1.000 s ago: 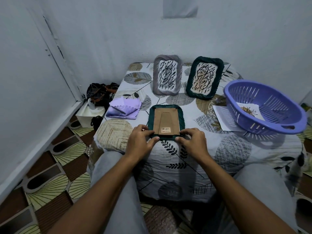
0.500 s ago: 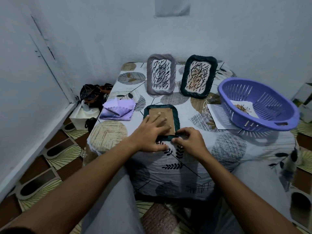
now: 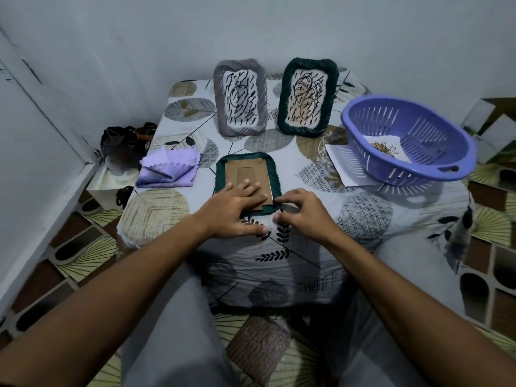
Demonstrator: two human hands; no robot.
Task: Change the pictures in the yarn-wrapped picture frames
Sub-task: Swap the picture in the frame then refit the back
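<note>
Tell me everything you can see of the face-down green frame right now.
The face-down green frame lies flat near the table's front edge, its dark green yarn-wrapped border surrounding a brown cardboard back with a folded stand flap. The left hand presses flat on the backing; the right hand pinches its near right corner.

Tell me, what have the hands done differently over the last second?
The left hand let go of the near edge and slid forward, now lying flat on the cardboard back of the face-down frame. The right hand stayed at the frame's near right corner, pinching there. The two standing frames, cloth and basket did not move.
</note>
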